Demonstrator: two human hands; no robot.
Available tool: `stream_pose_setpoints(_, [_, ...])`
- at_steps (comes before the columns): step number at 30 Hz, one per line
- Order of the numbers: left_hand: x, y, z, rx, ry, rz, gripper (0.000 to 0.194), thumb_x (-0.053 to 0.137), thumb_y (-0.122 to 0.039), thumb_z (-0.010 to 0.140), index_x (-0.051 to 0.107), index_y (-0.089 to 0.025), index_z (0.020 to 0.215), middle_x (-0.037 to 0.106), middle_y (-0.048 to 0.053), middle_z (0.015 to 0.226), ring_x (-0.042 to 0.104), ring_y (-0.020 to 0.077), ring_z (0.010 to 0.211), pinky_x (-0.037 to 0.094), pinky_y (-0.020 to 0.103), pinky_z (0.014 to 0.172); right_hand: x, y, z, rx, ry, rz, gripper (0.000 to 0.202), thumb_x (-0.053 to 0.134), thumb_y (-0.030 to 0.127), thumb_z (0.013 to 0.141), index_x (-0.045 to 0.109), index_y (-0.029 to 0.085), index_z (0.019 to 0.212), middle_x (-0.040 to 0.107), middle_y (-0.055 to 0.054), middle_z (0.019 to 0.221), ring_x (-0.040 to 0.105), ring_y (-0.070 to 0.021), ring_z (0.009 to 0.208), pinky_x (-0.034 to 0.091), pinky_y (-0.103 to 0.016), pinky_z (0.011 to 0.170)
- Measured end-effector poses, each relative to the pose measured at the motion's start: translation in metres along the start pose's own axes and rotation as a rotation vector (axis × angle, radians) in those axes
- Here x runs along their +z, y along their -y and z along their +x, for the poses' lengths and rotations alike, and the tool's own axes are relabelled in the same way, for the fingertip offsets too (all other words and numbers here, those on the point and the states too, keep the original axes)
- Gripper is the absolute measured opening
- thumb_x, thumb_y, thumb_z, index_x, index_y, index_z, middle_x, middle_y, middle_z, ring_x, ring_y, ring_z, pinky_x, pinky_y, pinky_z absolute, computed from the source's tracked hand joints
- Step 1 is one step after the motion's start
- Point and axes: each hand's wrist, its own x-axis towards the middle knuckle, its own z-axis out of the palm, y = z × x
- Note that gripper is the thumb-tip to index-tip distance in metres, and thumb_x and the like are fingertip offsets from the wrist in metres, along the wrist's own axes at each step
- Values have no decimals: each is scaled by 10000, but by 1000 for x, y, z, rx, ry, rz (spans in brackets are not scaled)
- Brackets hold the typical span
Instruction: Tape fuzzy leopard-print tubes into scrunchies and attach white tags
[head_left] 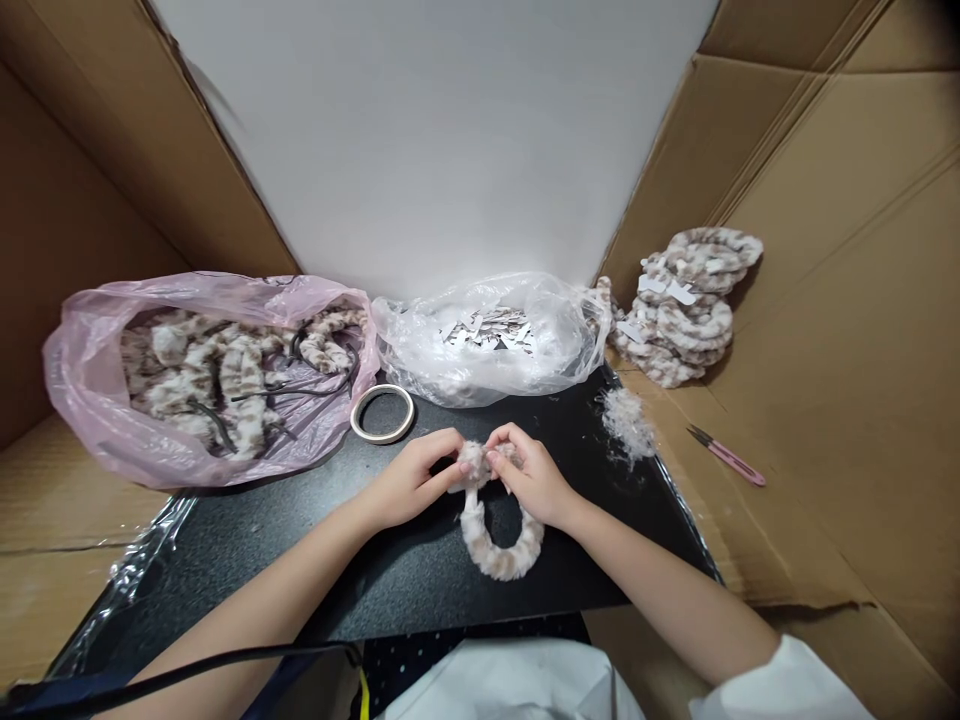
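A fluffy cream and brown ring (504,560) rests on the black tabletop, its bunched upper part pinched between both hands. My left hand (420,478) has thumb and fingers closed on the left side of that fluffy bunch. On the other side, my right hand (534,478) pinches the bunch near its middle, fingertips close to those of my left hand. The small detail between the fingertips is hidden. The loop of the ring hangs toward me below the hands.
A pink bag (82,375) of fluffy pieces and dark cords lies left. Beyond the hands are a tape roll (382,437) and a clear bag (420,365) of small tags. Rightward are stacked fluffy rings (686,330), thread scraps (628,425), pink snips (731,460) and cardboard walls (847,300).
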Motion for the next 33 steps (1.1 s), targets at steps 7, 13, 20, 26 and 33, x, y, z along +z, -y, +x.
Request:
stream_pose_setpoints(7, [0,8,5,-137,147,-608,256,583,-376,882,628,-136,806,614,56,881,569,161,816,443,271,765,0,3,-1,-6,52,24,88,537,296,884,520,215,913,568,45,620,529,-111,543,403,-243,577])
stream_pose_setpoints(13, [10,19,4,-353,150,-941,337,690,-455,790,649,-121,814,588,6,717,508,107,650,402,221,640,-3,-1,4,53,27,177,136,578,323,853,514,212,902,544,49,632,530,-109,571,406,-250,598])
stream_pose_setpoints(20, [18,18,7,-335,165,-1139,374,757,-468,724,680,-114,813,662,52,740,605,153,728,452,280,764,-7,-6,11,142,6,399,268,672,382,769,496,212,877,532,56,630,504,-97,553,397,-239,580])
stream_pose_setpoints(26, [21,20,8,-404,91,-1183,366,756,-459,730,644,-129,844,647,29,742,600,133,693,489,270,717,-4,-2,8,99,82,343,250,635,417,806,523,202,867,578,23,696,534,-115,610,427,-269,636])
stream_pose_setpoints(33, [24,22,7,-447,22,-1118,318,749,-411,746,604,-139,820,638,18,750,573,108,644,445,193,578,-2,-4,7,53,88,246,183,594,363,841,529,207,912,538,51,654,528,-112,596,417,-277,655])
